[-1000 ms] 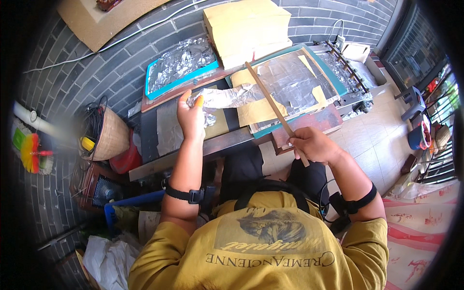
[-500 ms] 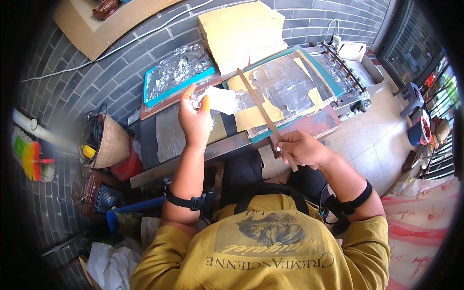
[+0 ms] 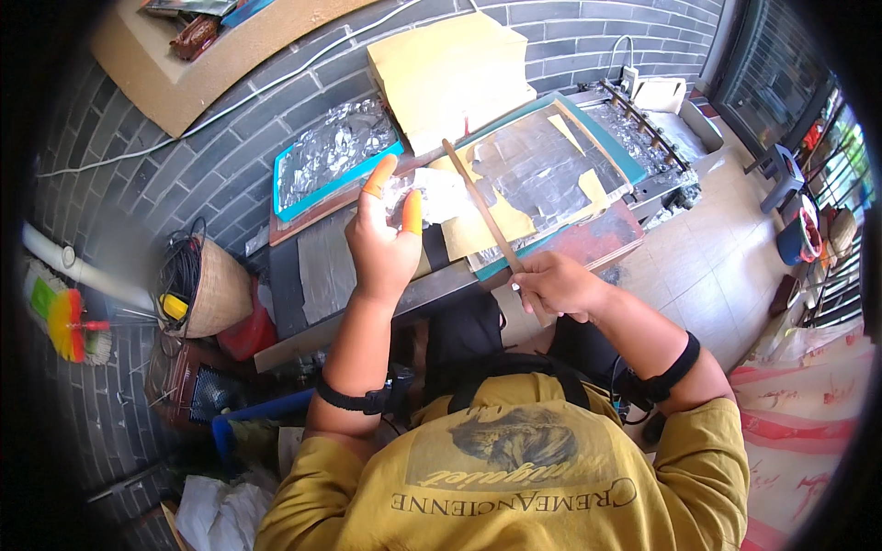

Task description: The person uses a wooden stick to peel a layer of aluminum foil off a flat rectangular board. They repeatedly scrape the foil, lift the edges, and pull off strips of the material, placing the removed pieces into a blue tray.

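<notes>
My right hand [image 3: 562, 286] is closed round the near end of a long, thin wooden stick [image 3: 484, 208]. The stick slants away to the left above yellow paper [image 3: 467, 241] and crumpled silver foil sheets [image 3: 533, 161] on a teal board [image 3: 627, 163]. My left hand [image 3: 381, 253] has orange covers on thumb and forefinger, which are spread apart. Just beyond them is a bright, glaring piece of foil [image 3: 439, 195], left of the stick; whether the fingers touch it is hard to see.
Behind the boards stands a thick stack of yellowish paper [image 3: 450, 78]. A blue tray [image 3: 338, 180] of crumpled foil sits at the back left. Beside the table's left end is a woven basket [image 3: 213, 286] with black cable. A grey stool [image 3: 779, 179] stands on the floor at right.
My left hand has moved slightly right, toward the bright foil, with its forefinger and thumb now further over it. The right hand and stick have shifted slightly left.
</notes>
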A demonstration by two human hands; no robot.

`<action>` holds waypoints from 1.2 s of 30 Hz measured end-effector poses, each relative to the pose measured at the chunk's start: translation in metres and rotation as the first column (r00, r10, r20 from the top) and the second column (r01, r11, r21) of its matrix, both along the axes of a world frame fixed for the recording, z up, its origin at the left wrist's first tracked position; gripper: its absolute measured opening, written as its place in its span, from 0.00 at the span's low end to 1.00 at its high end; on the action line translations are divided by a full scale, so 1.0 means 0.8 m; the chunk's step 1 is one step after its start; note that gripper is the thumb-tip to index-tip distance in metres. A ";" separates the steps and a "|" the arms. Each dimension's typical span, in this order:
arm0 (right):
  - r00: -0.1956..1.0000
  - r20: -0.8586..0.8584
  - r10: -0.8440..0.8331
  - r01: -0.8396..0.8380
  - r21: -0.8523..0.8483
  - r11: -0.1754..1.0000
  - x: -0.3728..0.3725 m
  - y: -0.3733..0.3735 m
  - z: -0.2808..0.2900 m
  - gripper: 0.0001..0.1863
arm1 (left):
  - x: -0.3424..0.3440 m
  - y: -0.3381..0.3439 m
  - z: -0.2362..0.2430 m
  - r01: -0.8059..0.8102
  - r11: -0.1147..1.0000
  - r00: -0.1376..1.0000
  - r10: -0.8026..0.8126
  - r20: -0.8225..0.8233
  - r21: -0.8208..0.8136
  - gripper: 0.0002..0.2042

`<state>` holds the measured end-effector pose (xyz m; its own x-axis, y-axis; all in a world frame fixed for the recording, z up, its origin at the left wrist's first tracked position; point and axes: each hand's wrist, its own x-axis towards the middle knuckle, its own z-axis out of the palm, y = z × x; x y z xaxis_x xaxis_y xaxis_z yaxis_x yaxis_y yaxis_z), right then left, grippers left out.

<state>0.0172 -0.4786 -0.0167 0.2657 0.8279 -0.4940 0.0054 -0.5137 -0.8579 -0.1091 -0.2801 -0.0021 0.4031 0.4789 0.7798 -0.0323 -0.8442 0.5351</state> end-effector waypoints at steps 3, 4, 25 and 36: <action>1.000 0.004 -0.008 0.008 0.006 1.000 0.000 0.007 -0.010 0.11 | 0.000 -0.007 0.019 0.149 0.986 0.989 -0.149 0.007 -0.074 0.22; 1.000 -0.001 -0.023 0.023 0.011 1.000 -0.001 0.008 -0.013 0.11 | 0.001 -0.008 0.026 0.241 0.952 0.971 -0.235 0.054 -0.191 0.22; 0.960 0.224 0.166 -0.259 0.492 0.831 0.011 0.098 0.138 0.16 | -0.039 0.047 0.129 0.455 0.653 0.629 -0.717 -0.300 -0.605 0.28; 0.985 0.168 0.048 -0.143 0.619 0.773 -0.015 0.189 0.113 0.06 | -0.069 0.075 0.100 0.495 0.643 0.721 -0.679 -0.136 -0.585 0.34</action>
